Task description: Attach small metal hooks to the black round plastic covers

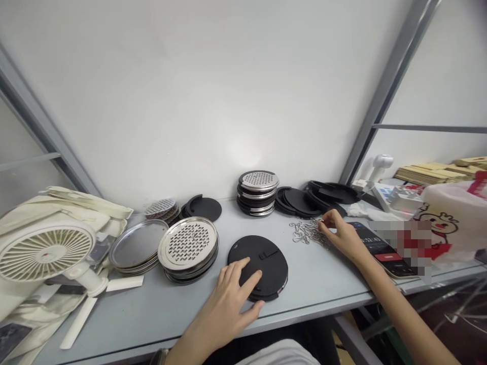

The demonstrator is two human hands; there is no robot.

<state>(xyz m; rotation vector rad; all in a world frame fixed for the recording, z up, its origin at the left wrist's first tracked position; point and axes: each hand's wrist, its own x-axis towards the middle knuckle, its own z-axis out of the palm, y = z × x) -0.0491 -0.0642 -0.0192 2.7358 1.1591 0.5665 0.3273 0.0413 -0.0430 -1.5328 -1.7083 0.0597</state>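
My left hand (228,299) lies with spread fingers on the near left part of a round black plastic disc (272,258), which is flat on the table and has a small slot-like latch on top. At the right, my right hand (340,233) reaches to a loose pile of small bent metal wire clips (304,230). Its thumb and fingertips are pinched at the pile's right edge; what lies between them is too small to make out. Left of the disc stands a stack of round metal grater plates (192,243), the top one with coarse holes.
Plain metal discs (139,246) are stacked at left, beside a white fan (49,253). Against the wall stand black rings (205,208), a tall stack of assembled graters (258,192) and black lids (300,200). A phone (380,248) and a printed bag (452,213) are at right.
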